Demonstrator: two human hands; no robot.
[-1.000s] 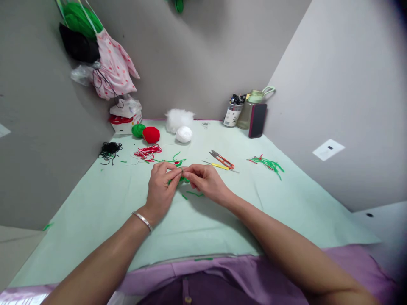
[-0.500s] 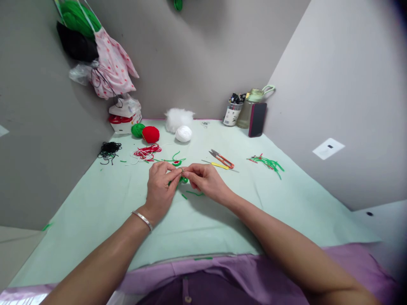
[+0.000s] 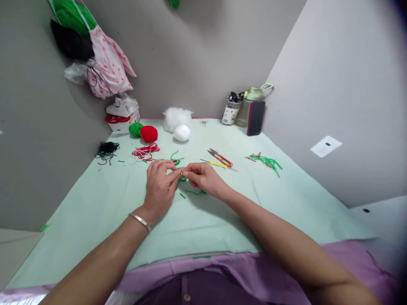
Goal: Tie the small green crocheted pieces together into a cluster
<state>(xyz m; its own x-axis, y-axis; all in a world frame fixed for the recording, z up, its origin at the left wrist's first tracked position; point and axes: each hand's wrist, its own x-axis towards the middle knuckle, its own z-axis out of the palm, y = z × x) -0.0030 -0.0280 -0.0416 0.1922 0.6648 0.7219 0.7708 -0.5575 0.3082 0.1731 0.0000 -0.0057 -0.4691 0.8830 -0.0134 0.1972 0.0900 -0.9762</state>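
Black yarn [image 3: 107, 151] lies at the left edge of the table [image 3: 95, 212]; the red ball [image 3: 149, 134] sits right of it. The left hand [image 3: 160, 186] pinches the green piece [image 3: 182, 178] at mid-table. The right hand [image 3: 205, 180] pinches at the piece's edge; the item between its fingertips is too small to identify. Farther right: hook [image 3: 218, 164], snips [image 3: 225, 160], strands [image 3: 269, 161].

There is room to pass over the pale green cloth [image 3: 197, 231] between the forearms [image 3: 104, 254]; beyond the right hand [image 3: 205, 180], snips [image 3: 225, 160] and a yellow-handled tool [image 3: 218, 164] (lying close together) obstruct.
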